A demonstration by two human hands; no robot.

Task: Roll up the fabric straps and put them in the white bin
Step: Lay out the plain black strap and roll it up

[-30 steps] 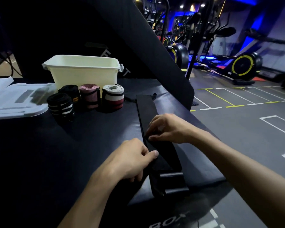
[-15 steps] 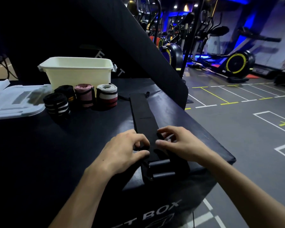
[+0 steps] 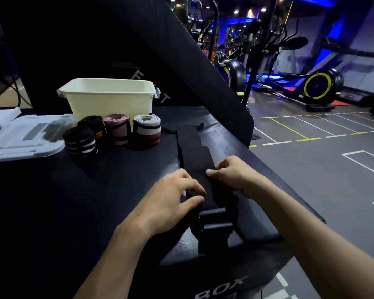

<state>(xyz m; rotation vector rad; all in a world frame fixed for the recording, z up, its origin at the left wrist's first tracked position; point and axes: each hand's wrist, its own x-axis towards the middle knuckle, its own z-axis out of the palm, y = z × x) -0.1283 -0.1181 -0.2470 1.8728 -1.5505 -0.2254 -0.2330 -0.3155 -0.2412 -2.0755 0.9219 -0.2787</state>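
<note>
A long black fabric strap (image 3: 194, 152) lies flat on the black padded box (image 3: 95, 201), running from the near edge toward the back. Its near end with a looped part (image 3: 214, 221) sits at the box edge. My left hand (image 3: 173, 199) pinches the strap's left edge, and my right hand (image 3: 235, 175) pinches its right edge a little farther back. The white bin (image 3: 110, 100) stands at the back. Rolled straps stand in front of it: a black striped roll (image 3: 80, 143), a black roll (image 3: 93, 125), a pink roll (image 3: 117, 130) and a white-and-red roll (image 3: 147, 130).
A clear plastic lid (image 3: 24, 137) lies at the left of the box. A tall black padded panel (image 3: 192, 61) leans behind the bin. The box's right edge drops to the gym floor (image 3: 311, 169), with exercise bikes (image 3: 320, 87) beyond.
Both hands have shifted along the strap and now pinch its two edges near the looped end. The camera view has tilted slightly.
</note>
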